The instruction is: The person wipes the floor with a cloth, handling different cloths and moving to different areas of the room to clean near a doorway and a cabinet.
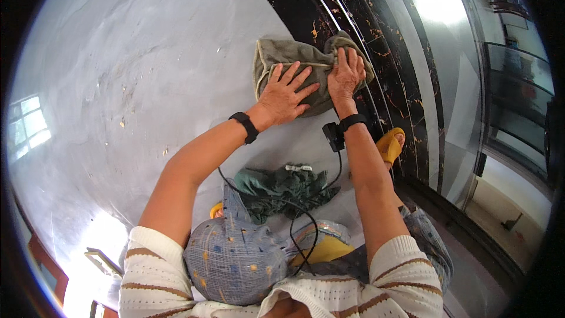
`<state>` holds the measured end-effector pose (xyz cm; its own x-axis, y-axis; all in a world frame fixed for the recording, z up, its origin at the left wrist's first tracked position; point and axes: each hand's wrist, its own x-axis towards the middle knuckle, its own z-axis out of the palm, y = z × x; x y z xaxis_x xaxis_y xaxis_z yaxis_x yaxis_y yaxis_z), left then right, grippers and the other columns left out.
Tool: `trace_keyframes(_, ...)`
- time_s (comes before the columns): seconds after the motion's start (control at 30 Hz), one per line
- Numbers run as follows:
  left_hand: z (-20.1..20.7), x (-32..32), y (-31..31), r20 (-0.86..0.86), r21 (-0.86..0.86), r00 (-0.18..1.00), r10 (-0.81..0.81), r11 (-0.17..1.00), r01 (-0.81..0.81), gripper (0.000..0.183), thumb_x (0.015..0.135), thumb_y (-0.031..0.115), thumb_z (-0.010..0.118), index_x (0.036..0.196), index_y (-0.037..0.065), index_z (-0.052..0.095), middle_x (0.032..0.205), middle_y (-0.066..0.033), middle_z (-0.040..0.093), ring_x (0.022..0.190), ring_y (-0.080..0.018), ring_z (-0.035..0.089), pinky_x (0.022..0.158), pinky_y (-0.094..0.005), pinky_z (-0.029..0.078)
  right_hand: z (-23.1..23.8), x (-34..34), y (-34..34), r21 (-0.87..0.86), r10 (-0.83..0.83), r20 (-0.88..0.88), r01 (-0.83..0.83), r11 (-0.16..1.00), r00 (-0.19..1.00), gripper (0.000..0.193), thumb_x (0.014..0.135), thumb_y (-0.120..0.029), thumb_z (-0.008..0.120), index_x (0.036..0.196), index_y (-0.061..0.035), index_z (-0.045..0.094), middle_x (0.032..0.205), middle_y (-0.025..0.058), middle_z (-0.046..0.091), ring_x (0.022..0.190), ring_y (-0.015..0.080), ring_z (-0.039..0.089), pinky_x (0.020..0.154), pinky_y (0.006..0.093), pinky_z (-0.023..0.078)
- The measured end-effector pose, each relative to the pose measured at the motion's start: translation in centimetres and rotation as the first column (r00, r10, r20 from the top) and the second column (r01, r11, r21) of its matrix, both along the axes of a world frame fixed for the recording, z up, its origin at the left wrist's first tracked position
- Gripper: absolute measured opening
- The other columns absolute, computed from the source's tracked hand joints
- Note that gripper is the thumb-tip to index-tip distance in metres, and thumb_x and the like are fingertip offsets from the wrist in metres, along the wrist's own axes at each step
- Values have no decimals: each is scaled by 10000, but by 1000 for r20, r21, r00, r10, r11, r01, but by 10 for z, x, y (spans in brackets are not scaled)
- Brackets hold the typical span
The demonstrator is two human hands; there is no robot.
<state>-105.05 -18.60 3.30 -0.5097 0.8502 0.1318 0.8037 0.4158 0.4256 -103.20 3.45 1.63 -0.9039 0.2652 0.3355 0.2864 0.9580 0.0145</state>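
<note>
A folded grey-brown cloth [279, 52] with a pale edge lies on the grey floor against the black marble sill, its right end bunched up on the sill. My left hand [283, 95] rests flat on the cloth with fingers spread. My right hand [346, 76] is bent over the bunched right end, fingers close together and gripping the fabric. Below my arms, a crumpled dark green cloth [276, 191] with a white label lies on the floor.
Small pale bits dot the grey floor [147, 82]. Metal strips run along the black marble sill [406, 100] at the right. A cable [294, 205] loops between my arms, with a small black device [333, 136] at my right wrist. A yellow slipper [388, 146] stands by the sill.
</note>
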Motion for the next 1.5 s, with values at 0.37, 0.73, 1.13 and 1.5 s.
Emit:
trace_keyframes(0.37,2,-99,12,-169,-196,838,519,815,-545,693,882,454,575,1486,174,383,1577,-171,228,1444,-413,174,1117,-617,138,27,-235,-68,-181,313,-59,-318,931,948,412,692,-222,682,1104,-209,667,1141,-12,563,1142,268,477,910,547,375)
trace_keyframes(0.73,-16,-85,23,-214,-180,948,237,944,-277,641,831,376,655,1426,217,480,1569,-109,273,1447,-432,156,1077,-686,127,46,-88,-55,-283,28,-449,-171,944,893,381,722,-135,656,1099,-89,673,1215,54,575,1071,292,502,889,444,367)
trace_keyframes(1.13,-3,-25,80,-25,-95,993,-117,989,114,561,871,398,635,1396,245,512,1469,-106,412,1380,-369,314,1117,-607,177,24,58,18,-214,-575,-79,549,808,815,429,817,-242,703,1176,-38,586,1270,136,514,1171,335,434,924,491,311)
trace_keyframes(1.5,-9,-111,51,-199,-162,846,495,834,-527,629,934,332,545,1502,149,348,1576,-125,270,1461,-364,185,1115,-579,145,27,-189,-21,-358,6,-65,-29,933,998,412,627,-214,711,1025,-142,632,1096,63,533,1083,288,488,824,470,372)
